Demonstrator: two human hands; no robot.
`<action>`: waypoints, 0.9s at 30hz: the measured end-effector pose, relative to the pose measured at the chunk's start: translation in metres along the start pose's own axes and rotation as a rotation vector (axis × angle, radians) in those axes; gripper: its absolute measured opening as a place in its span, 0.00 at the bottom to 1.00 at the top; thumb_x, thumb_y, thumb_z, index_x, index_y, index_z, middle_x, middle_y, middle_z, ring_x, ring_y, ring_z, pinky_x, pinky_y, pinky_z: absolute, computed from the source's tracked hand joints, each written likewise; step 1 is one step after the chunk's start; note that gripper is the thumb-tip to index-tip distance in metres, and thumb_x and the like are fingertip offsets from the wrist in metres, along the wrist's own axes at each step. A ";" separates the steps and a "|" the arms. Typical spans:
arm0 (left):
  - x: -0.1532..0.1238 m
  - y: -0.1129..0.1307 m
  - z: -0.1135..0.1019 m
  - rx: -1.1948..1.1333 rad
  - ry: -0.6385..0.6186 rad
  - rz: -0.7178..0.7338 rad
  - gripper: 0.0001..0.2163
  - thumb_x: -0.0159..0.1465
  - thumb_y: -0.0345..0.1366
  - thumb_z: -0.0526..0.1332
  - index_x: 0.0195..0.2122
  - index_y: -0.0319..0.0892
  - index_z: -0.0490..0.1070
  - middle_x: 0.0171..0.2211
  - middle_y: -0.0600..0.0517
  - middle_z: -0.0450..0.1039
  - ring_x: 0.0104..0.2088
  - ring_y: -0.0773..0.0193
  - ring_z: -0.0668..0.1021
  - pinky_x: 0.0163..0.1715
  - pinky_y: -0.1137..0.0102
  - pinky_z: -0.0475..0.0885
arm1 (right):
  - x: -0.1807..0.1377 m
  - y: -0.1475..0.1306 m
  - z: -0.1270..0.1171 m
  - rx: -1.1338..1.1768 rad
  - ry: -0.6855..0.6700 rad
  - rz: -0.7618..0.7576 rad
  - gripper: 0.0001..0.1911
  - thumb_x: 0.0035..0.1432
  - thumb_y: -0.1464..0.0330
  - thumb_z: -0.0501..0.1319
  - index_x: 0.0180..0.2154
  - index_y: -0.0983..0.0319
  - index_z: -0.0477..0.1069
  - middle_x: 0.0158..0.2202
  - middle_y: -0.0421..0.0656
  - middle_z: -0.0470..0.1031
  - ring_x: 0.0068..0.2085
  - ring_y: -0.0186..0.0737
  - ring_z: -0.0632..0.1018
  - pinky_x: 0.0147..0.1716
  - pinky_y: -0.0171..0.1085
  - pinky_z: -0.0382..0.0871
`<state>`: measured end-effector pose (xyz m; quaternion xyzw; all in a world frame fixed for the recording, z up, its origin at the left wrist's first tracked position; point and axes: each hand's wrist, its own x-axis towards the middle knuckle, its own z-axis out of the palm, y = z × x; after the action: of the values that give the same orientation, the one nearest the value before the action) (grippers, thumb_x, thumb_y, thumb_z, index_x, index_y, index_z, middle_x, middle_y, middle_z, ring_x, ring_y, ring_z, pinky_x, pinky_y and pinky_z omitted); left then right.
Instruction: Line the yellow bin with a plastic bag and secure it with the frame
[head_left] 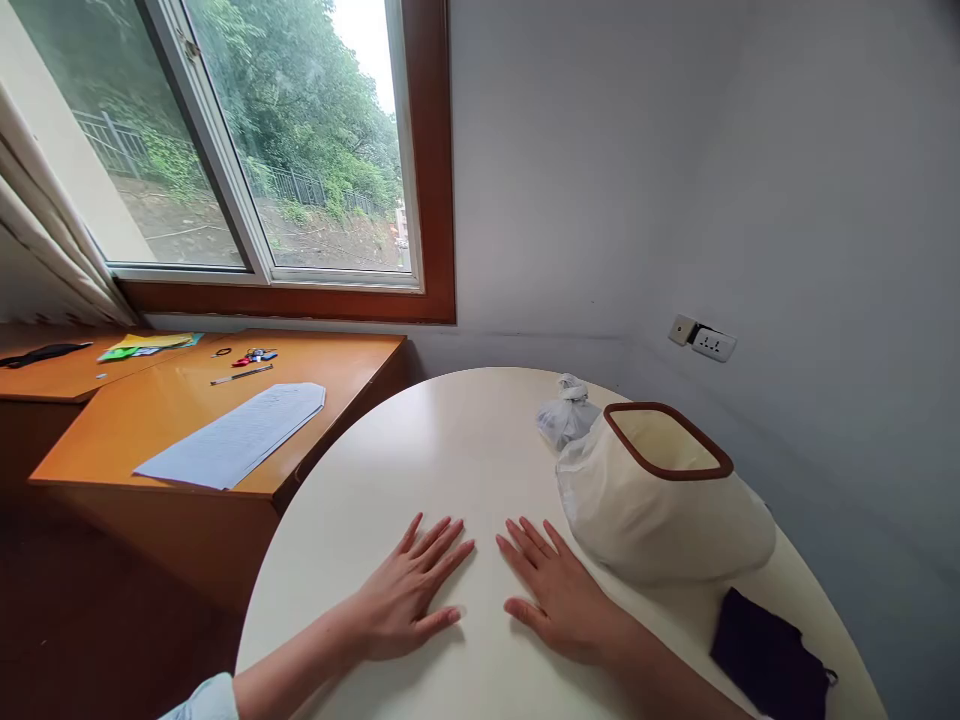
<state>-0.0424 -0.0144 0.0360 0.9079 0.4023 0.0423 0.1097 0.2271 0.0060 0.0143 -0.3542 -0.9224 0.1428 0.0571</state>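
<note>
My left hand (414, 592) lies palm down on the round cream table (442, 430), its fingers spread and holding nothing. Opposite it, my right hand (553, 590) also rests flat on the tabletop with fingers apart. Just beyond the right hand stands a trash can with a brown rim (667, 474), its sides wrapped in a whitish plastic bag (652, 535). Behind it sits a knotted translucent plastic bag (564, 415); what is inside cannot be made out. A folded dark purple cloth (769, 655) lies right of my right forearm, near the table's edge.
At the left, an orange-brown wooden desk (352, 365) holds a stack of papers (240, 435), a pen (241, 374) and a bunch of keys (259, 356). A window (300, 130) is above it. The wall carries an outlet (714, 344) at the right.
</note>
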 end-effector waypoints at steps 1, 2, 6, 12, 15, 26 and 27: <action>0.000 0.000 0.003 -0.007 -0.005 -0.001 0.31 0.65 0.50 0.49 0.64 0.55 0.31 0.66 0.51 0.36 0.64 0.47 0.47 0.59 0.43 0.39 | 0.000 0.001 0.001 0.020 -0.023 0.006 0.32 0.63 0.52 0.41 0.65 0.55 0.36 0.67 0.41 0.38 0.66 0.46 0.43 0.63 0.53 0.38; 0.000 -0.001 0.005 -0.014 -0.008 -0.004 0.31 0.65 0.49 0.49 0.64 0.55 0.31 0.66 0.51 0.36 0.64 0.47 0.47 0.59 0.43 0.39 | 0.000 0.001 0.000 0.034 -0.035 0.015 0.32 0.63 0.51 0.41 0.65 0.54 0.37 0.67 0.41 0.37 0.66 0.45 0.43 0.63 0.53 0.37; 0.000 -0.001 0.005 -0.035 0.006 -0.013 0.31 0.65 0.49 0.50 0.64 0.55 0.32 0.66 0.51 0.37 0.64 0.47 0.48 0.60 0.44 0.38 | 0.001 -0.002 -0.004 0.072 -0.049 0.043 0.32 0.63 0.50 0.39 0.64 0.54 0.37 0.67 0.41 0.36 0.66 0.44 0.43 0.63 0.52 0.34; 0.000 0.002 0.003 -0.017 -0.002 -0.026 0.31 0.65 0.50 0.48 0.64 0.55 0.32 0.66 0.52 0.37 0.65 0.49 0.48 0.60 0.44 0.40 | 0.001 -0.003 -0.005 0.094 -0.067 0.054 0.32 0.63 0.50 0.39 0.64 0.54 0.38 0.67 0.41 0.36 0.66 0.44 0.42 0.63 0.52 0.33; 0.001 0.003 0.001 -0.013 -0.016 -0.040 0.31 0.65 0.50 0.48 0.64 0.55 0.31 0.66 0.52 0.37 0.65 0.49 0.48 0.60 0.44 0.41 | 0.001 -0.004 -0.007 0.099 -0.073 0.065 0.32 0.63 0.49 0.38 0.64 0.53 0.38 0.67 0.41 0.36 0.66 0.43 0.42 0.63 0.52 0.33; 0.001 0.002 0.004 0.020 0.018 -0.024 0.31 0.65 0.51 0.48 0.65 0.54 0.33 0.66 0.52 0.40 0.64 0.49 0.51 0.60 0.46 0.45 | 0.001 -0.006 -0.011 0.136 -0.093 0.086 0.33 0.62 0.48 0.38 0.64 0.52 0.37 0.67 0.39 0.35 0.66 0.41 0.41 0.63 0.51 0.31; 0.001 0.002 0.004 0.022 0.013 -0.023 0.31 0.65 0.51 0.48 0.65 0.54 0.33 0.66 0.52 0.39 0.64 0.49 0.51 0.60 0.46 0.45 | 0.001 -0.006 -0.011 0.138 -0.095 0.087 0.33 0.62 0.48 0.37 0.64 0.52 0.37 0.67 0.39 0.35 0.66 0.41 0.41 0.63 0.51 0.31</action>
<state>-0.0393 -0.0153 0.0331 0.9041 0.4139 0.0424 0.0973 0.2248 0.0047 0.0264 -0.3822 -0.8957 0.2251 0.0314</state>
